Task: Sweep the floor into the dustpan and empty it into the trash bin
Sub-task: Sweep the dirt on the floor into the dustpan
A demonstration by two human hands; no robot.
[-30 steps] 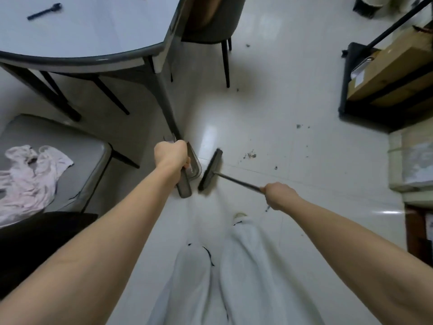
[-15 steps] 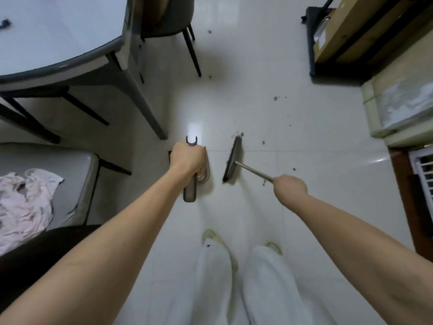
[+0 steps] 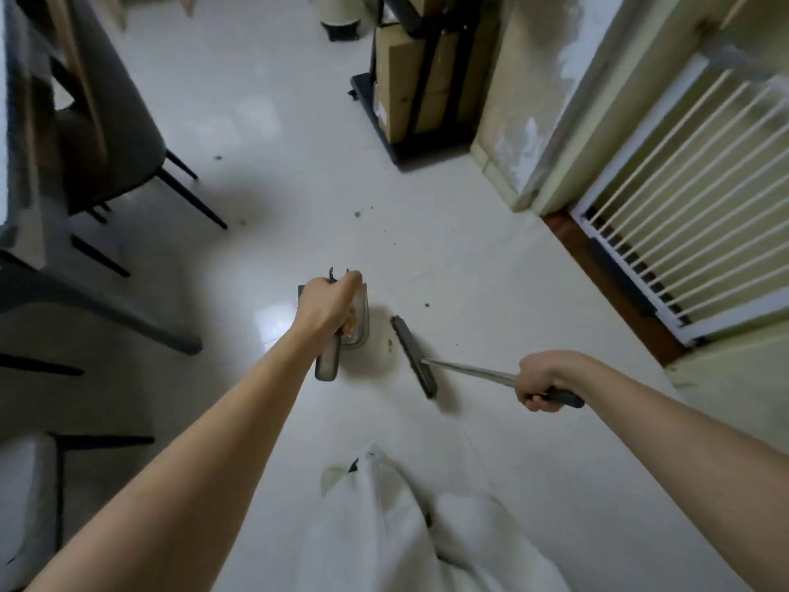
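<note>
My left hand (image 3: 326,305) grips the upright handle of a grey dustpan (image 3: 356,331) that rests on the pale tiled floor. Just to its right, the dark head of a broom (image 3: 413,355) lies on the floor, a small gap apart from the pan. My right hand (image 3: 540,380) grips the broom's thin metal handle (image 3: 469,371) near its blue end. Dark specks of dirt (image 3: 358,213) lie scattered on the floor beyond the pan and broom. A pale bin base (image 3: 340,25) shows at the top edge, mostly cut off.
A grey chair (image 3: 119,134) and table legs (image 3: 106,309) stand on the left. A black rack with cardboard boxes (image 3: 410,87) sits at the back. A wall corner (image 3: 525,121) and a white barred gate (image 3: 683,198) close the right side. My white trouser legs (image 3: 405,527) are below.
The view has swung right, bringing the gate and rack into sight. The broom head has turned and sits a little farther from the dustpan. Both hands keep their grips.
</note>
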